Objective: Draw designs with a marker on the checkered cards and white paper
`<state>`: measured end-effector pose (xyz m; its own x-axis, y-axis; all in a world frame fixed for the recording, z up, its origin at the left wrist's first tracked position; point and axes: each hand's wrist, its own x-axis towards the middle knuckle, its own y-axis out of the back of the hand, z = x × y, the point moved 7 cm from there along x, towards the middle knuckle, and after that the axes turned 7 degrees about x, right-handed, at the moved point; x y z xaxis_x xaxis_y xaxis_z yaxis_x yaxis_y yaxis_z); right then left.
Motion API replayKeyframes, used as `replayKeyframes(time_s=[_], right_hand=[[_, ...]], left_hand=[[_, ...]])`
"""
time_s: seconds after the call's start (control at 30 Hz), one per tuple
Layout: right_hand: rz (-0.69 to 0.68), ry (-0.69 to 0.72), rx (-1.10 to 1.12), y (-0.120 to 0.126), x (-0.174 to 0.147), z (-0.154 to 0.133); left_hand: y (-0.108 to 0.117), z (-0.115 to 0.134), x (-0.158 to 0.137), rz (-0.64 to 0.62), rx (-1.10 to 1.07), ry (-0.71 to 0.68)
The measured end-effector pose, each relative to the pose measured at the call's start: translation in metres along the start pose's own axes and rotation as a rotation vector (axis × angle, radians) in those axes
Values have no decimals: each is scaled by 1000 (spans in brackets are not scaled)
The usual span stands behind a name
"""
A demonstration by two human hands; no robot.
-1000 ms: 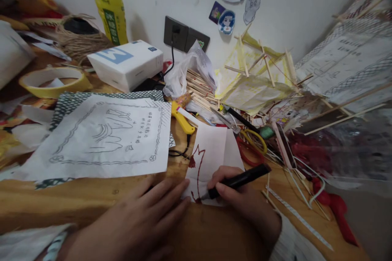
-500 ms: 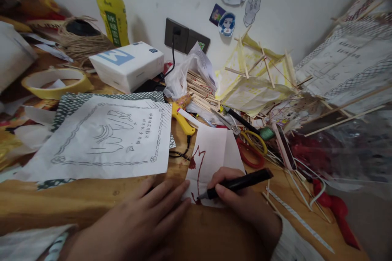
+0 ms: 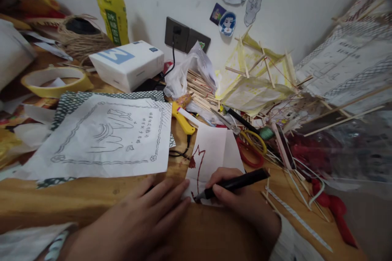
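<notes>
Black, thick-barrelled marker pen with a grey tip section has slid slightly left since the earlier frame, right hand going with it; left hand looks unmoved. Right hand grasps the pen, thumb and fingers wrapped around the barrel. Left hand is spread flat, palm down, clasping nothing visible; its fingertips rest at the near left edge of the small white paper piece with a faint crease. Paper lies on the light brown wooden table, between the hands, partly under the right one. Long axis of paper runs away from the person; the pen slants across it, tip to the near left, back end to the far right. Key relation, my call: tip sits left of the right hand, at the bottom of the dark red drawn outline, just beside the left fingertips. Contact with the paper looks likely, too small to confirm. Right hand covers more of the paper. Yellow plastic glue gun lies near the paper's far left corner. Large white sheet with black line drawings lies left, apart from the small paper.
</notes>
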<state>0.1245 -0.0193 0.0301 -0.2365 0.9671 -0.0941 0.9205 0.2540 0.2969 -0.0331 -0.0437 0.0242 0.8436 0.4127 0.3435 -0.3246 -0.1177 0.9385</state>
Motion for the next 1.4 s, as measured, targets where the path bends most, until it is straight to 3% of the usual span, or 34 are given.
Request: replayKeyframes(time_s=[1.4], right_hand=[[36, -4, 40, 3, -1, 4]], left_hand=[[0, 0, 0, -14, -2, -9]])
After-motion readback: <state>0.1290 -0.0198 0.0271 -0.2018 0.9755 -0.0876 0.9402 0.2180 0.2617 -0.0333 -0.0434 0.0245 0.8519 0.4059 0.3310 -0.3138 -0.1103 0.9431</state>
